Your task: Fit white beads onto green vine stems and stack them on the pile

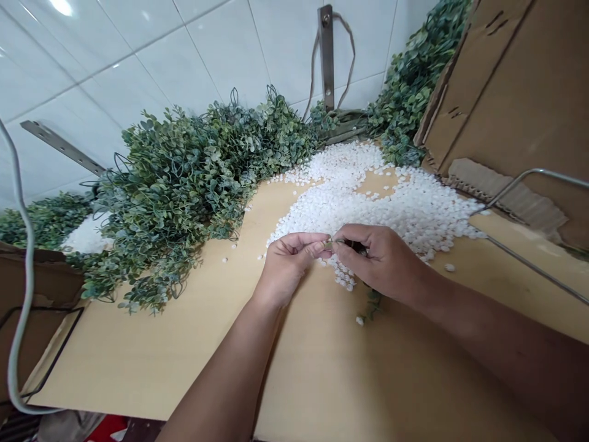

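My left hand (291, 265) is closed in a pinch, with thumb and forefinger at the tip of an artificial leaf sprig (373, 301). My right hand (384, 258) grips the same sprig close by, and the fingertips of both hands nearly meet. Below the right hand the sprig's leafy end hangs down, with a small white flower bud (359, 320) at its end. Whether the left fingers also hold a bud is hidden. Just beyond the hands spreads a heap of small white buds (340, 205) on the tan tabletop (211, 344).
A big pile of artificial greenery (197, 166) lies at the back left, with more greenery (423, 73) at the back right. A cardboard box (524, 98) stands on the right beside a bent metal rod (534, 264). A white cable (28, 258) hangs at the left.
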Available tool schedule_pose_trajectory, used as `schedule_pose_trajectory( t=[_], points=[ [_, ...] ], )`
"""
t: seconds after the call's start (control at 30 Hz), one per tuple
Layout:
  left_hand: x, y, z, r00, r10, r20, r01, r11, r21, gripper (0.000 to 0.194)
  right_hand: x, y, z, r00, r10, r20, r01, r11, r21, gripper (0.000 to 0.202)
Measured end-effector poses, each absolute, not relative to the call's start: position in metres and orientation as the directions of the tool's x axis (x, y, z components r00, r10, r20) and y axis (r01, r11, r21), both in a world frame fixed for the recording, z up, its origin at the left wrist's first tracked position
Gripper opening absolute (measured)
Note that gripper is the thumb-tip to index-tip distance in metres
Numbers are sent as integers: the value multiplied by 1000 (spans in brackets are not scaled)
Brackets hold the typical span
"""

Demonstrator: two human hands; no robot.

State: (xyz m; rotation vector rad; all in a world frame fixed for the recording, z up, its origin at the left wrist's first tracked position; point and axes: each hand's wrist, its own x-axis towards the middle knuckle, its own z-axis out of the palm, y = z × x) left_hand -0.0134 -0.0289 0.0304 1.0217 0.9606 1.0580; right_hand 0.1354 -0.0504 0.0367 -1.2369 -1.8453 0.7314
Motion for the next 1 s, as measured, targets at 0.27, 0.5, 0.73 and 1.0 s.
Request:
schedule_pose_trajectory(
  t=[0.27, 0.5, 0.73, 1.0],
  points=[
    [-16, -27, 35, 221, 972, -85, -225, 136, 965, 18, 137, -50, 36, -236, 923, 306, 461, 383, -800, 19],
    [-18, -26, 33, 214, 974, -75, -199, 119, 973, 21, 136, -51, 36, -250, 906, 343, 528, 424, -736, 22],
    [-14, -27, 30, 193, 978, -77, -222, 120, 968, 18, 135, -50, 30, -239, 881, 407, 558, 468, -685, 21],
    [-12, -28, 25, 160, 986, -41, -209, 74, 975, 11, 133, -51, 30, -223, 873, 433, 585, 475, -657, 21]
  ],
)
